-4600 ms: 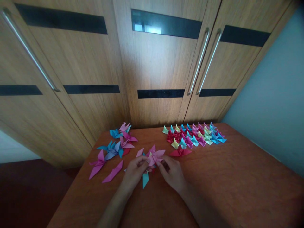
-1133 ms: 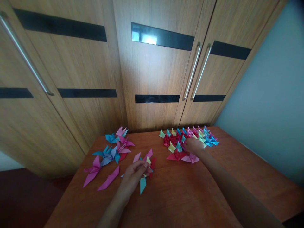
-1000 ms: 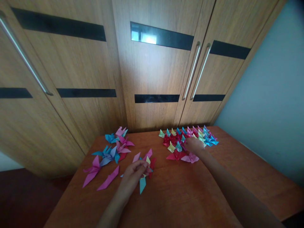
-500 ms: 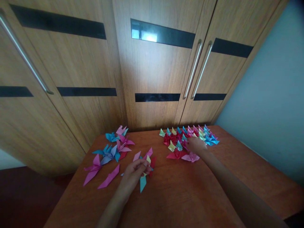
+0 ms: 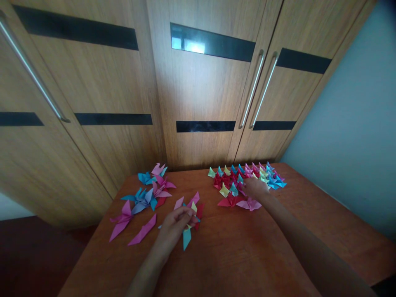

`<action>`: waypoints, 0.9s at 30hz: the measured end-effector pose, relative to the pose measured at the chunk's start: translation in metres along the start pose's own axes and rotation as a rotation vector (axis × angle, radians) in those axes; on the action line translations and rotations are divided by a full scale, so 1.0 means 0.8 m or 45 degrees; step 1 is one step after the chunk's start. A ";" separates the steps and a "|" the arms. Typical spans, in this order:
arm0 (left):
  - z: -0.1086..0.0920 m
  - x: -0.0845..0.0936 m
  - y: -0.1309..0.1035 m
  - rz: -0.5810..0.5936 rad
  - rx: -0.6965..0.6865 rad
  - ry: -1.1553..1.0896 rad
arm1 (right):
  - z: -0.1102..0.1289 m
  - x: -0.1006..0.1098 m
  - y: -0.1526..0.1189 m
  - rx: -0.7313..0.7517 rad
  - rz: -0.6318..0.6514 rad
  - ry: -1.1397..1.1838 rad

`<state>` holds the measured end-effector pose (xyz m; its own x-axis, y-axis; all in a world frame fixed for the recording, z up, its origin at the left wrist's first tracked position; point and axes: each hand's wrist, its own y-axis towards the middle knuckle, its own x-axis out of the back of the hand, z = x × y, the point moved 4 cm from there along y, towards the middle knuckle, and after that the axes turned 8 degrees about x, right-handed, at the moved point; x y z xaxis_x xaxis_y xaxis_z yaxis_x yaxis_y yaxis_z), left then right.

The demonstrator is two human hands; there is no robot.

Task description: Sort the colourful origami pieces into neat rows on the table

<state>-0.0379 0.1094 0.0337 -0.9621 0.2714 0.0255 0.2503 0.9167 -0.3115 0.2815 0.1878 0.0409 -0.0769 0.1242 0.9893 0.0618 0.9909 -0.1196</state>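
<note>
My left hand (image 5: 177, 224) has its thumb and fingers pinched together over a small heap of folded paper cranes. Pale yellow paper of one crane (image 5: 194, 206) shows at the fingertips; the hand partly hides it. Around it poke out a light teal piece (image 5: 187, 239), pink pieces and a red one (image 5: 201, 212). At the right, my right hand (image 5: 256, 188) reaches into rows of paper cranes, its fingers closed at a magenta crane (image 5: 241, 187) that they partly cover. Just in front of it lie a red crane (image 5: 230, 201) and a pink crane (image 5: 249, 204).
Loose pink and blue cranes (image 5: 145, 202) lie on the left of the brown table (image 5: 235, 255). A flat magenta folded piece (image 5: 142, 231) is near my left hand. Behind the table stands a wooden wardrobe (image 5: 204, 95) with metal handles; a pale wall (image 5: 346, 123) rises at the right.
Almost nothing differs. Both hands stay at the same cranes, and the whole view has shifted very slightly.
</note>
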 end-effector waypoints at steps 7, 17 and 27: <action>0.002 0.001 0.002 -0.013 0.000 -0.020 | -0.001 0.013 -0.009 -0.013 -0.024 0.020; 0.010 0.004 0.007 0.004 -0.007 -0.004 | -0.035 0.008 -0.096 -0.160 -0.266 0.315; 0.004 0.002 0.001 0.007 -0.010 0.058 | -0.012 -0.033 -0.137 -0.220 -0.233 0.283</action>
<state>-0.0392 0.1098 0.0300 -0.9549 0.2893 0.0672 0.2565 0.9173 -0.3045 0.2864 0.0750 0.0285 0.1155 -0.0885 0.9894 0.2360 0.9699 0.0593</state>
